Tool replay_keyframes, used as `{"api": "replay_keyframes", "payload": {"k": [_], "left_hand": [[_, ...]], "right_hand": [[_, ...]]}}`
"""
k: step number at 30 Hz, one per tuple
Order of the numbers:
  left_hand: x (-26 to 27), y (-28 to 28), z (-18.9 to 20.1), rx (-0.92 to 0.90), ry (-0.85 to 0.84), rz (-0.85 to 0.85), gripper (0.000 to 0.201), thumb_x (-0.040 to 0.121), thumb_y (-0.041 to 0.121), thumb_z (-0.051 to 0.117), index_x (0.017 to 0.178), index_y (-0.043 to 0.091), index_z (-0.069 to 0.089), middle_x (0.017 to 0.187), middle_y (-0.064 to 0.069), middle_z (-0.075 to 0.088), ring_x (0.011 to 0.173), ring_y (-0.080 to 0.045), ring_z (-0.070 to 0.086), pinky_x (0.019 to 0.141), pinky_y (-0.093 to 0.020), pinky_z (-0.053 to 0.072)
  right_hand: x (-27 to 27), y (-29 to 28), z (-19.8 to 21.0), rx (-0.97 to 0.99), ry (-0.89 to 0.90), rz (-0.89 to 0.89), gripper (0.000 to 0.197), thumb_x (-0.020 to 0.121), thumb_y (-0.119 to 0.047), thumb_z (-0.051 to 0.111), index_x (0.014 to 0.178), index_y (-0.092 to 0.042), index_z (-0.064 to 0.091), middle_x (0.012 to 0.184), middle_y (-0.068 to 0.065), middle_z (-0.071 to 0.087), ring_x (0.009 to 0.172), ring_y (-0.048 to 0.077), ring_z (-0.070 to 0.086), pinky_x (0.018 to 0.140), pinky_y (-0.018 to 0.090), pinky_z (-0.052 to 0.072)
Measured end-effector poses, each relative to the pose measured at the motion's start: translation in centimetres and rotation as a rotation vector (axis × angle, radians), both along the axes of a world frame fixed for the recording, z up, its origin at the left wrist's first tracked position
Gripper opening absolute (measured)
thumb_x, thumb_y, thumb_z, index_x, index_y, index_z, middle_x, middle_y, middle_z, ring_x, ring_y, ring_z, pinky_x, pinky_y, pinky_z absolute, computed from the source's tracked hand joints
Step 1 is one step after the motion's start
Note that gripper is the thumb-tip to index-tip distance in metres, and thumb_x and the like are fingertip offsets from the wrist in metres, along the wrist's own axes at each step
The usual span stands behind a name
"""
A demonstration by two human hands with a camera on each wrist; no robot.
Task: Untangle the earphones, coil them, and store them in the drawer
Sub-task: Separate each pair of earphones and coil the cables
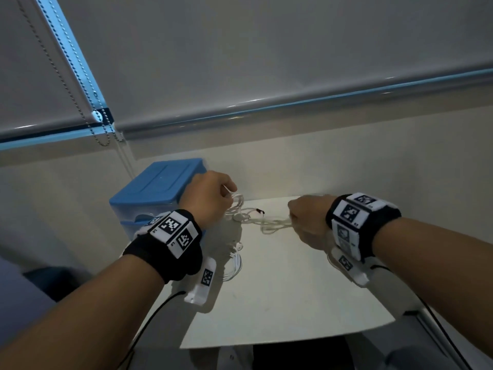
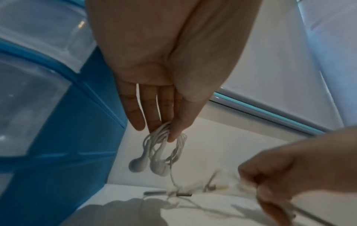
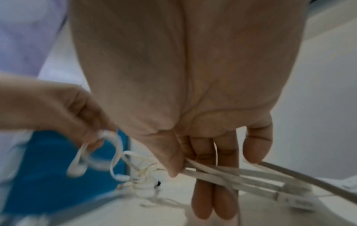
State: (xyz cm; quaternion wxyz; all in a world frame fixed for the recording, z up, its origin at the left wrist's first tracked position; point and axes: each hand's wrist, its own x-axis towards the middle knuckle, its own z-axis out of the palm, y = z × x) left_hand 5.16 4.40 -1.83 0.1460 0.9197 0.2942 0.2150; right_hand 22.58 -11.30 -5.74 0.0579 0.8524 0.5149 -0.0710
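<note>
The left hand point(image 2: 154, 64) pinches a bundle of the white earphones point(image 2: 160, 154) between thumb and fingertips; both earbuds hang just below it. The right hand point(image 3: 193, 91) pinches several cable strands between thumb and fingers. The tangle spans between the hands above the white table point(image 1: 293, 289), beside the blue drawer unit point(image 1: 157, 188).

At frame centre the right hand point(image 3: 193, 99) pinches white earphone cables point(image 3: 222, 175) under its thumb; at left, the left hand point(image 3: 63, 110) holds blurred loops and earbuds point(image 3: 76, 169).
</note>
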Motion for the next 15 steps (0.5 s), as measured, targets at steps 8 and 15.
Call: {"api": "replay_keyframes", "payload": {"k": [8, 15], "left_hand": [[-0.1, 0.3, -0.6, 0.159, 0.147, 0.045, 0.019, 0.092, 0.015, 0.065, 0.102, 0.029, 0.072, 0.101, 0.001, 0.071, 0.09, -0.023, 0.068, 0.081, -0.04, 0.06], [-0.1, -0.4, -0.9, 0.047, 0.226, -0.044, 0.018, 0.091, 0.026, 0.073, 0.109, 0.026, 0.071, 0.087, 0.012, 0.07, 0.087, -0.012, 0.068, 0.084, -0.036, 0.06]], "right_hand": [[2.8, -2.5, 5.0, 0.193, 0.368, -0.174, 0.034, 0.105, -0.017, 0.045, 0.103, 0.006, 0.069, 0.088, 0.013, 0.079, 0.066, 0.016, 0.069, 0.061, 0.026, 0.043], [3.4, -2.8, 5.9, 0.466, 0.562, -0.215, 0.023, 0.107, -0.018, 0.045, 0.102, 0.001, 0.059, 0.078, 0.01, 0.068, 0.075, 0.023, 0.071, 0.067, 0.031, 0.044]]}}
